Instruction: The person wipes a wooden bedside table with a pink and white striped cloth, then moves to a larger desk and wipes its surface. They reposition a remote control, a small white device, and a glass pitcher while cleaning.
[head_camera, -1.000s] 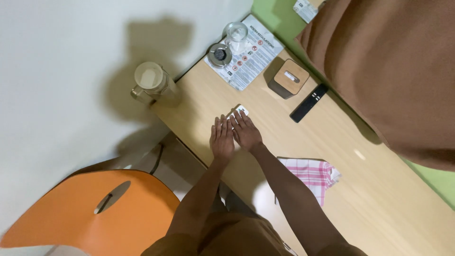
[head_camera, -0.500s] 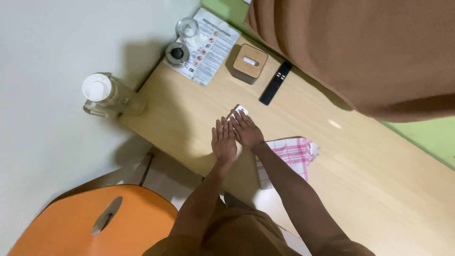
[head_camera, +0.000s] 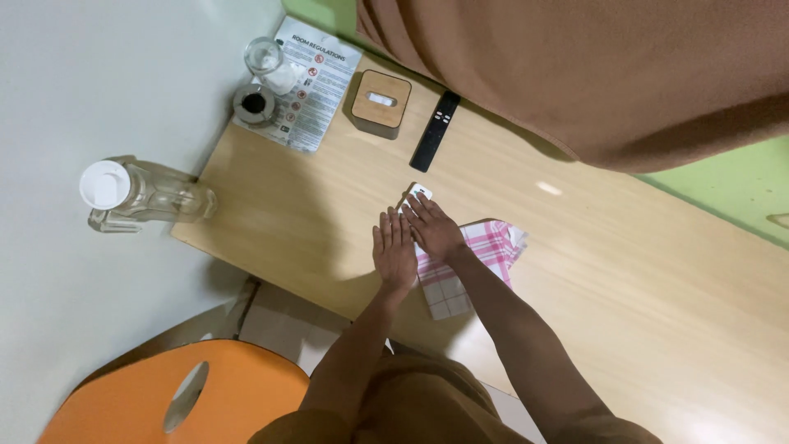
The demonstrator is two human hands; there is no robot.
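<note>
An orange moulded chair (head_camera: 164,403) with an oval cut-out sits nearest, beside the pale wood-grain table (head_camera: 641,304). Both hands lie flat and unclenched, grasping nothing: the left hand (head_camera: 394,251) on bare wood, the right hand (head_camera: 434,230) pressing a soft pink-and-white checked cloth (head_camera: 468,271), fingertips at a small white rectangular object (head_camera: 420,191). Farther off lie a slim black remote (head_camera: 435,130), a square wood-topped box (head_camera: 376,102), a glossy printed sheet (head_camera: 316,82) and a clear glass jug (head_camera: 144,195).
</note>
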